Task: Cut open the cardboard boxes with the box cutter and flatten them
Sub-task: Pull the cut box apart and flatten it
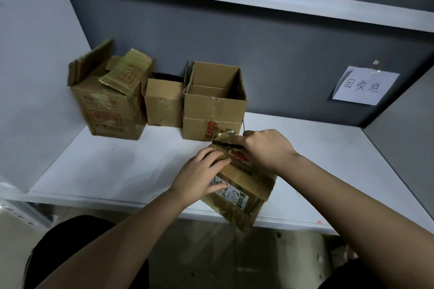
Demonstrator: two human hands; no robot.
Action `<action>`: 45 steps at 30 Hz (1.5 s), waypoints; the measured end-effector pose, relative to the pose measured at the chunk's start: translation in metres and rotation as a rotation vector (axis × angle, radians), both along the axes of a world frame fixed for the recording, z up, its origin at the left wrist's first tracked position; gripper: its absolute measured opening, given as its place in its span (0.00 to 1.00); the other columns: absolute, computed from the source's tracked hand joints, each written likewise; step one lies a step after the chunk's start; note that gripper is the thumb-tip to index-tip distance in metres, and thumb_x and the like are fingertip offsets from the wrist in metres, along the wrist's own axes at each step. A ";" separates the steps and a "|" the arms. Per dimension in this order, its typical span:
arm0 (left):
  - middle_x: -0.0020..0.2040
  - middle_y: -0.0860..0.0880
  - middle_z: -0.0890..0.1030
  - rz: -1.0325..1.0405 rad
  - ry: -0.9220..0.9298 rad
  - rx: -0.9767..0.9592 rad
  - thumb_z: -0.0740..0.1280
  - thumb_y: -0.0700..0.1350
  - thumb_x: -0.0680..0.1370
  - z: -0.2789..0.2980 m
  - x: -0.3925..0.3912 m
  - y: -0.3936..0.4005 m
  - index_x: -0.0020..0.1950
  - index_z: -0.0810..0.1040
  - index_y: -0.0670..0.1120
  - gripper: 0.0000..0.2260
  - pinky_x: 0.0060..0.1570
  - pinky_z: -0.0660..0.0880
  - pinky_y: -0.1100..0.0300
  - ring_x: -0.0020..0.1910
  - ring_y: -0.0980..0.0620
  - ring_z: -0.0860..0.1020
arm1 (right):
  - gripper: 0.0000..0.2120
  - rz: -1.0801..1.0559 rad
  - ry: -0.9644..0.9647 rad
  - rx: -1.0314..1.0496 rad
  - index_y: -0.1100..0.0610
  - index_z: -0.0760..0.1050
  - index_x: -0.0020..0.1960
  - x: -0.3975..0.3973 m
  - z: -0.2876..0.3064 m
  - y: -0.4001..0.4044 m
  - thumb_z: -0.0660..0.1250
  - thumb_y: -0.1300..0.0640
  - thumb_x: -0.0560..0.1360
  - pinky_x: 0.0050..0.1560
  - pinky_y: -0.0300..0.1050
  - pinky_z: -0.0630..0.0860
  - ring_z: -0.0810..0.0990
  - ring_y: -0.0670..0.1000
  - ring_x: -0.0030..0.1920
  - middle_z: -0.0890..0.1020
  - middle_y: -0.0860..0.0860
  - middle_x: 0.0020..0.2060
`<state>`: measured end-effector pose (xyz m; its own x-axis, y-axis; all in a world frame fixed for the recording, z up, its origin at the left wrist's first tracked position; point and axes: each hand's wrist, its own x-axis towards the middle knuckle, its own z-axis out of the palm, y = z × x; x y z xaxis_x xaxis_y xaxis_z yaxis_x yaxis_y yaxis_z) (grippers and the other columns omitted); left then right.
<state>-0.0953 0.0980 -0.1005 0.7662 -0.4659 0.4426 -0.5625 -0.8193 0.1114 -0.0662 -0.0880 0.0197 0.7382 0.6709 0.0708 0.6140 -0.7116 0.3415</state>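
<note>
Bare forearms, no sleeves — dark clothing (77, 241) on the lap

Taped box (244, 191): brown cardboard, creased, glossy tape, printed paper label.
Left box (110, 110): worn cardboard, shiny yellowed tape.
Open box (215, 110): matt plain cardboard.
Table (117, 166): smooth white, faint sheen.
Back wall (258, 54): matt grey.
Sign (365, 85): white paper.

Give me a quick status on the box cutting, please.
Left hand pressing down taped box. Right hand gripping box cutter, blade at far edge. Three opened boxes behind, not blocking.
</note>
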 end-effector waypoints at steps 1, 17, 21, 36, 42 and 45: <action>0.63 0.48 0.75 0.001 0.003 0.000 0.72 0.58 0.70 0.000 0.000 0.001 0.66 0.75 0.48 0.28 0.56 0.77 0.50 0.66 0.46 0.70 | 0.22 0.004 0.000 -0.001 0.42 0.59 0.74 0.000 -0.001 0.000 0.53 0.52 0.81 0.39 0.45 0.73 0.81 0.56 0.45 0.80 0.51 0.49; 0.61 0.49 0.76 -0.024 -0.024 0.021 0.72 0.58 0.70 0.003 0.000 0.002 0.65 0.76 0.49 0.26 0.50 0.79 0.53 0.64 0.48 0.70 | 0.25 0.001 0.020 -0.024 0.40 0.54 0.75 -0.009 0.001 -0.013 0.53 0.54 0.81 0.39 0.47 0.74 0.80 0.56 0.43 0.78 0.52 0.49; 0.61 0.49 0.76 -0.014 -0.011 0.024 0.73 0.58 0.69 0.004 0.000 0.001 0.64 0.76 0.49 0.26 0.50 0.79 0.53 0.63 0.47 0.71 | 0.23 -0.029 0.010 -0.046 0.43 0.57 0.74 -0.012 0.001 -0.014 0.53 0.56 0.81 0.38 0.48 0.74 0.80 0.56 0.43 0.77 0.52 0.49; 0.60 0.49 0.78 -0.002 -0.002 0.069 0.74 0.57 0.69 0.008 -0.003 -0.002 0.64 0.77 0.49 0.26 0.48 0.80 0.55 0.62 0.46 0.74 | 0.22 -0.057 0.026 -0.129 0.46 0.57 0.75 -0.026 0.007 -0.023 0.51 0.55 0.82 0.35 0.46 0.70 0.80 0.57 0.43 0.77 0.53 0.48; 0.59 0.49 0.78 -0.005 0.005 0.066 0.74 0.56 0.68 0.010 -0.004 -0.003 0.63 0.77 0.49 0.25 0.45 0.79 0.56 0.61 0.47 0.74 | 0.23 -0.084 0.016 -0.146 0.47 0.56 0.75 -0.036 0.008 -0.031 0.51 0.59 0.81 0.35 0.47 0.66 0.77 0.58 0.40 0.76 0.53 0.49; 0.58 0.49 0.78 0.000 0.006 0.062 0.75 0.56 0.67 0.011 -0.004 -0.004 0.62 0.78 0.49 0.25 0.44 0.80 0.56 0.60 0.47 0.75 | 0.23 -0.093 0.016 -0.147 0.47 0.57 0.74 -0.038 0.007 -0.038 0.51 0.60 0.81 0.34 0.47 0.66 0.79 0.58 0.42 0.76 0.53 0.48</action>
<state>-0.0996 0.0945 -0.0896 0.7686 -0.4920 0.4088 -0.5619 -0.8247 0.0640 -0.1042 -0.1260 0.0268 0.7979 0.6018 -0.0355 0.5541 -0.7089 0.4365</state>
